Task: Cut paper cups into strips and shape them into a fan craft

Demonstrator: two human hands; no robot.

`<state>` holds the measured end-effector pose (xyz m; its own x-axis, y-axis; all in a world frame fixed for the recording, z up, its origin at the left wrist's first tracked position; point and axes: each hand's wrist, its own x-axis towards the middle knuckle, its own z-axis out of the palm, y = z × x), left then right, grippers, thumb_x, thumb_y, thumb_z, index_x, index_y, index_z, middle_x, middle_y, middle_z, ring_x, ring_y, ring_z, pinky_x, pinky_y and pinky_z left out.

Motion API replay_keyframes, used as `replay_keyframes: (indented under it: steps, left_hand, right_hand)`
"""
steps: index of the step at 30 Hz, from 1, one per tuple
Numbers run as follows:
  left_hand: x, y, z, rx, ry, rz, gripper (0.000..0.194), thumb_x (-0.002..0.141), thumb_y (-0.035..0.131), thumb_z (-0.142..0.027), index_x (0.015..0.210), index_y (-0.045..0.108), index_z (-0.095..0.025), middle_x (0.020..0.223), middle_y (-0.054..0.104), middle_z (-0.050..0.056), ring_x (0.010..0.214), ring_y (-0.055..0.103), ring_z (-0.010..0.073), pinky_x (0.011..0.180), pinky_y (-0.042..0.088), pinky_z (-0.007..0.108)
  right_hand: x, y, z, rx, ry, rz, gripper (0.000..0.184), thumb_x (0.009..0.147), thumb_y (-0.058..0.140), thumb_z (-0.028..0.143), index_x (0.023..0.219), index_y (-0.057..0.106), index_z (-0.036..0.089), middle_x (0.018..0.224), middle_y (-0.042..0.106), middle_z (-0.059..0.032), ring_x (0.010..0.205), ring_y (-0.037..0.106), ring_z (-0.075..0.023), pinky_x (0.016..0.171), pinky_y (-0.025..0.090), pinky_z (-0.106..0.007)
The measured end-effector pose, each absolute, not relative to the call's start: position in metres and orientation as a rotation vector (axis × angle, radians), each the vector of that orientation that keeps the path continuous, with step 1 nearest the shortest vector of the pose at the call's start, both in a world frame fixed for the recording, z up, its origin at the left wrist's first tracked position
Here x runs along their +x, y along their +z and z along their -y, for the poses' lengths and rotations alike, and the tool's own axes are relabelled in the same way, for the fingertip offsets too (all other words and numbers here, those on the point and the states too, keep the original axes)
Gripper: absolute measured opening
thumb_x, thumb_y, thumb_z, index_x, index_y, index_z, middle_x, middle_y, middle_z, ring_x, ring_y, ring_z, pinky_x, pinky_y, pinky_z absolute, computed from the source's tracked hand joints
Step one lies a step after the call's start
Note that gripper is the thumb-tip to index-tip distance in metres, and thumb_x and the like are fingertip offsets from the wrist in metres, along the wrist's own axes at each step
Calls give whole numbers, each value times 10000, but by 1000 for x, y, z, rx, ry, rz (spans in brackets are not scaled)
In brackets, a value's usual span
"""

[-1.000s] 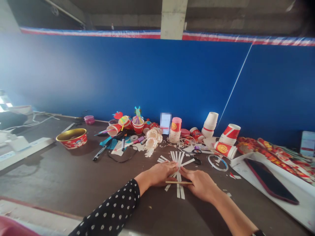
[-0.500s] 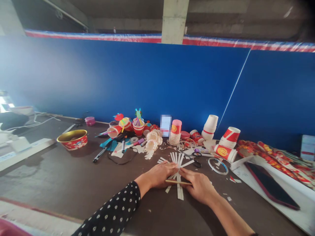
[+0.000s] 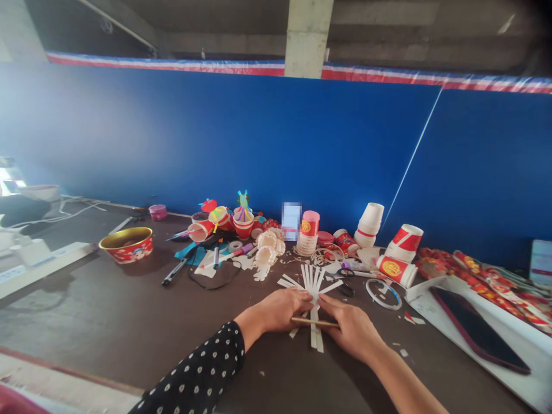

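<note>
White paper strips (image 3: 313, 278) fan out from a shared centre on the dark table in front of me. My left hand (image 3: 284, 309) lies flat over the left side of them, fingers stretched toward the middle. From the other side, my right hand (image 3: 351, 325) presses its fingertips on the strips near their centre. A thin wooden stick (image 3: 317, 322) runs crosswise between the hands, above the strips pointing toward me. Its right end is at my right thumb, and its left tip overlaps the edge of my left hand. The strips' centre is partly hidden by my fingers.
Paper cups (image 3: 308, 227), scissors (image 3: 347, 287), a tape ring (image 3: 383, 294), markers (image 3: 216, 258) and paper scraps lie beyond my hands. A red bowl (image 3: 127, 247) stands left. At right, a phone (image 3: 478, 328) rests in a white tray (image 3: 459, 353). A blue partition (image 3: 259, 138) rises behind.
The strips pointing toward me have spread slightly into two ends. Both hands have hardly moved, and the view has shifted a little.
</note>
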<state>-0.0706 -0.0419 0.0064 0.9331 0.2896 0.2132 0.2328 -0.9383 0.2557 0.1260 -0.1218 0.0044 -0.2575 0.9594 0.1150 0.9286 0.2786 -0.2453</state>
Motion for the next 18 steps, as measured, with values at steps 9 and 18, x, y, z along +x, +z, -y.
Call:
replay_keyframes:
  steps: [9, 18]
  left_hand:
    - [-75, 1, 38, 2832, 286, -401, 453, 871, 382, -458, 1207, 523, -188, 1378, 397, 108, 1260, 371, 231, 1059, 260, 334]
    - [-75, 0, 36, 2847, 198, -389, 410, 883, 381, -398, 1242, 481, -228, 1406, 360, 70, 1295, 312, 221, 1065, 238, 373]
  right_hand:
    - [124, 14, 124, -1769, 241, 2361, 495, 807, 494, 327, 1296, 458, 262, 1362, 428, -48, 1157, 505, -263, 943, 410, -366]
    - [121, 24, 118, -1850, 206, 2418, 488, 802, 515, 367, 1282, 475, 284, 1314, 496, -56, 1078, 564, -293, 871, 445, -354]
